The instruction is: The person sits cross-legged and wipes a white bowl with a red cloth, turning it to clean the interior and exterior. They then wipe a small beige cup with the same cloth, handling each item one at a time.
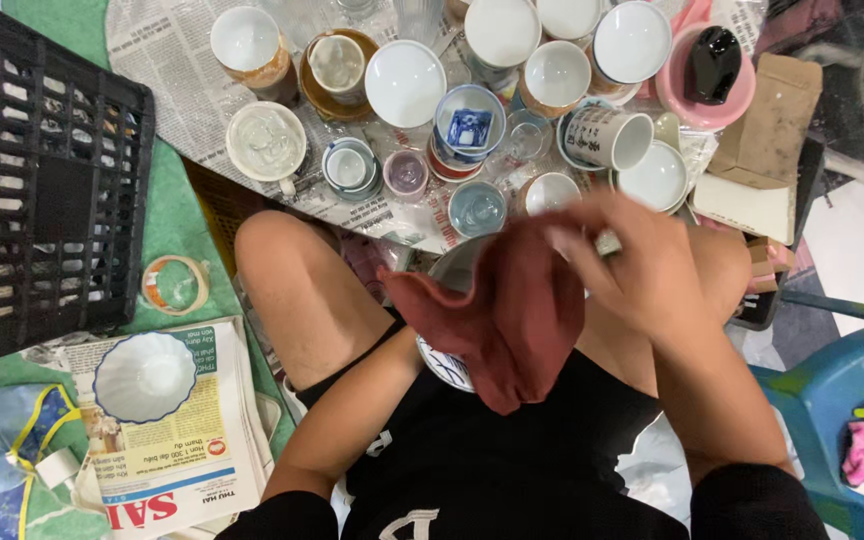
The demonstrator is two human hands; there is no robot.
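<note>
My right hand [632, 262] presses a dark red cloth [507, 310] against a white bowl with blue pattern [444, 362] held over my lap. My left hand is hidden under the cloth and bowl; only its forearm [347, 420] shows, reaching up to the bowl from below. The cloth drapes over most of the bowl, leaving part of the rim visible at the left.
Several cups, bowls and glasses [472, 120] stand on newspaper [167, 60] ahead of my knees. A black plastic crate [42, 180] sits at left, a tape roll [175, 285] beside it. A white fluted bowl [144, 375] rests on stacked newspapers. A cardboard box [767, 150] lies at right.
</note>
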